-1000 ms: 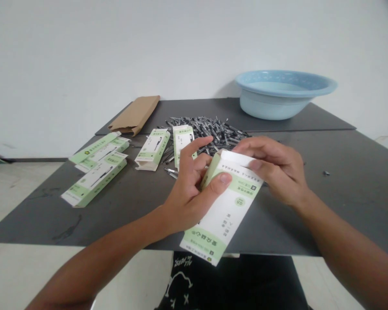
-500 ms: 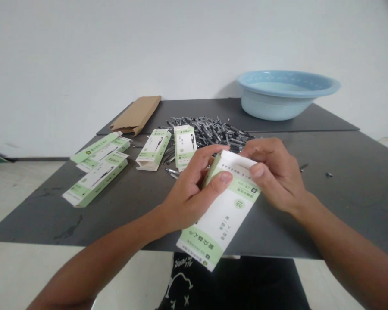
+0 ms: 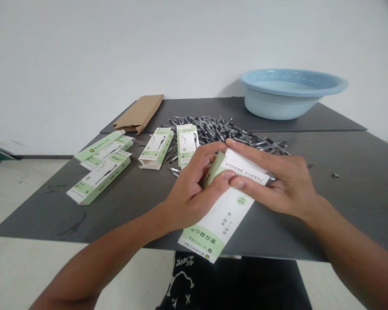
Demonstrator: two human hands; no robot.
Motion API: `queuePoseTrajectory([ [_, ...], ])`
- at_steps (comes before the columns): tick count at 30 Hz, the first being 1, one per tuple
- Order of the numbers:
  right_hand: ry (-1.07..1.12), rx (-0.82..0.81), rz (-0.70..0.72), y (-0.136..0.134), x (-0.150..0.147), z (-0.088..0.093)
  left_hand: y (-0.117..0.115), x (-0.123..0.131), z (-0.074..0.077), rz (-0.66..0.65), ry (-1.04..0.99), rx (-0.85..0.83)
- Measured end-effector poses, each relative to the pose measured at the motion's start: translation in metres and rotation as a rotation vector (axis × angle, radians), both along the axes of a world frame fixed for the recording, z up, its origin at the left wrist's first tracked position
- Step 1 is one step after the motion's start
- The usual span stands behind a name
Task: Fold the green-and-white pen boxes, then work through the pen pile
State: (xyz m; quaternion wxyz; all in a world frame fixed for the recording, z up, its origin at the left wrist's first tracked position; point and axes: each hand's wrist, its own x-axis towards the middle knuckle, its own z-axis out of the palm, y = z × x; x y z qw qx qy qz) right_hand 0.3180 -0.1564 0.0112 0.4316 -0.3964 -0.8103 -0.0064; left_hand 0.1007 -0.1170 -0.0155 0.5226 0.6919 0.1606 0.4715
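Both hands hold one green and white pen box (image 3: pixel 223 219), tilted above the front edge of the table. My left hand (image 3: pixel 194 187) wraps its left side, thumb on the broad printed face. Across the box's upper end lies my right hand (image 3: pixel 278 178), fingers over the top and thumb on the front, close to the left thumb. The top end is mostly covered by my fingers, so its flap is only partly seen. Behind my hands spreads a heap of black and clear pens (image 3: pixel 220 129). Two pen boxes, one (image 3: pixel 157 148) and another (image 3: pixel 188 144), stand at its left.
Several more pen boxes (image 3: pixel 100 176) lie at the table's left. A brown paper bag (image 3: pixel 140 112) rests at the back left, and a light blue basin (image 3: pixel 281 103) at the back right. A small dark piece (image 3: pixel 335 175) lies on the dark table (image 3: pixel 349 215) at the right.
My right hand has moved over the box's top end: its fingers now stretch across it and its thumb has slid left toward the left thumb. The view has shifted slightly.
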Motion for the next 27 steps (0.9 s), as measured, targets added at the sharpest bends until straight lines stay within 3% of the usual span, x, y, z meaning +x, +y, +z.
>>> queuePoseTrajectory([
  [9, 0.041, 0.019, 0.053, 0.005, -0.005, -0.001, -0.002, 0.0, 0.017, -0.065, -0.036, -0.289],
  [15, 0.04, 0.059, 0.004, 0.007, -0.009, 0.001, 0.005, 0.002, 0.013, -0.098, 0.009, -0.493],
  [17, 0.077, 0.05, 0.009, 0.006, -0.01, 0.0, 0.006, 0.004, 0.007, -0.176, 0.009, -0.577],
  [23, 0.194, 0.045, 0.119, 0.005, -0.014, -0.007, 0.009, 0.005, -0.001, -0.644, 0.029, -0.727],
  [27, 0.254, 0.05, 0.213, 0.005, -0.019, -0.006, 0.013, -0.001, 0.004, -0.707, 0.128, -0.616],
])
